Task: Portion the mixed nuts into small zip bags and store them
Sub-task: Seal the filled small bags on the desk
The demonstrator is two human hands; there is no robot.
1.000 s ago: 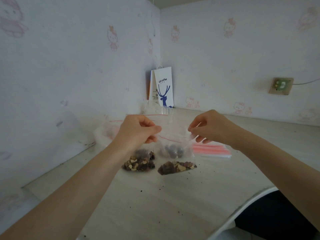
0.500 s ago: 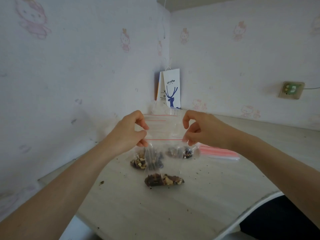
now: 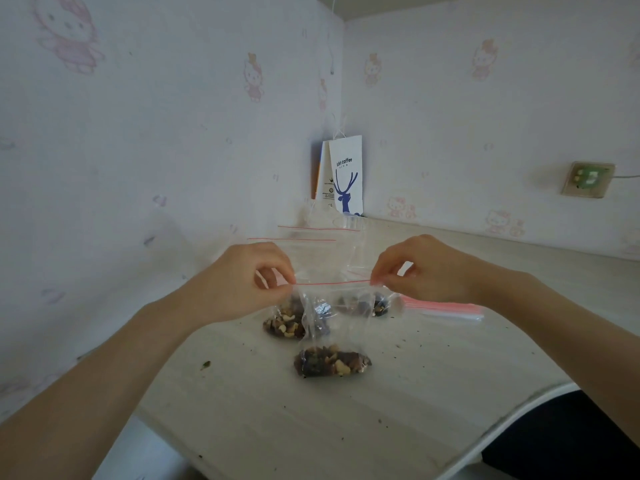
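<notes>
A small clear zip bag (image 3: 332, 317) with a red seal line stands on the table (image 3: 277, 427), mixed nuts (image 3: 330, 364) heaped in its bottom. My left hand (image 3: 249, 282) pinches the left end of its seal; my right hand (image 3: 420, 271) pinches the right end, and the strip is stretched straight between them. Two more filled zip bags stand behind it: one at the left (image 3: 282, 323), one at the right (image 3: 367, 304), partly hidden by the front bag.
A stack of flat unused zip bags (image 3: 446, 310) with red strips lies right of my right hand. A white paper coffee bag (image 3: 344, 174) stands in the wall corner. Crumbs dot the table. The table's curved front edge (image 3: 519, 415) runs at lower right.
The view has shifted left and down. My hands have moved apart to the two ends of the front bag's seal, which now runs taut and level.
</notes>
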